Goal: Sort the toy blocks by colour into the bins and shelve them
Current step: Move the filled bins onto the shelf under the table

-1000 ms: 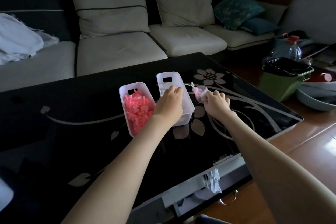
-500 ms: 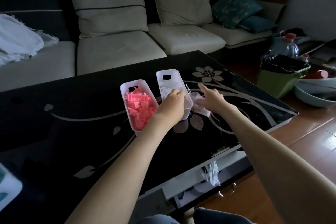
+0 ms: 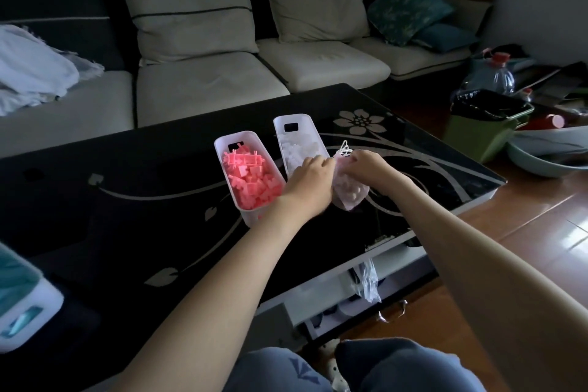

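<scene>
Black flower-patterned table (image 3: pixel 127 200) before a cream sofa (image 3: pixel 206 89). Left grip (image 3: pixel 310 183) and right grip (image 3: pixel 366 165) both pinch a mesh pouch (image 3: pixel 350 192) of pale blocks just right of the white-block bin (image 3: pixel 277 130); the pink-block bin (image 3: pixel 253 216) stands left of it.

No words, labels, brands or numbers can be read anywhere; the table (image 3: pixel 133 188) carries only a floral pattern.
</scene>
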Demonstrator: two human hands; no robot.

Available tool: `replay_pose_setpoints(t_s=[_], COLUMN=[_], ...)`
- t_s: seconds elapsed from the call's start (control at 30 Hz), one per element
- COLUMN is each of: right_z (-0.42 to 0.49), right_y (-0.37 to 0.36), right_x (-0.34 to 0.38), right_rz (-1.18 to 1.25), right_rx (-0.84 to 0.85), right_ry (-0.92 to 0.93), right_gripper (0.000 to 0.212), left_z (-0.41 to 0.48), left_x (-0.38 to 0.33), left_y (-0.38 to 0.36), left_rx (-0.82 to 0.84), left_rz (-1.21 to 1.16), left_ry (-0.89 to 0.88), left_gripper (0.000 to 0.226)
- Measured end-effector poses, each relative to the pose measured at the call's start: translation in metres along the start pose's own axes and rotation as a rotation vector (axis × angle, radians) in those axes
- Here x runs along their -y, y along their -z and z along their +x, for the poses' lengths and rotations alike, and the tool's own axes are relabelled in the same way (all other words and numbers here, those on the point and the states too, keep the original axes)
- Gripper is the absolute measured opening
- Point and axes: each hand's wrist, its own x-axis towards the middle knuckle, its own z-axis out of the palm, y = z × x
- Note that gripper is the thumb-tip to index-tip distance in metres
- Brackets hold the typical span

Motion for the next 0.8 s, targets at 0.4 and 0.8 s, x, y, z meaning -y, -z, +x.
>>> replay_pose_setpoints(t_s=[0.4, 0.8], right_z=[-0.090, -0.172], right_y=[-0.002, -0.043], right_x=[0.028, -0.008], right_rz=[0.469, 0.635], right_rx=[0.113, 0.731], right_ry=[-0.032, -0.032], right_gripper=[0.018, 0.032], left_z=[-0.087, -0.160], left_x=[-0.021, -0.019], left_y=[0.002, 0.009], left_rx=[0.001, 0.466], left_rz=[-0.221, -0.547], left_ry=[0.056, 0.194], left_gripper=[0.051, 0.022])
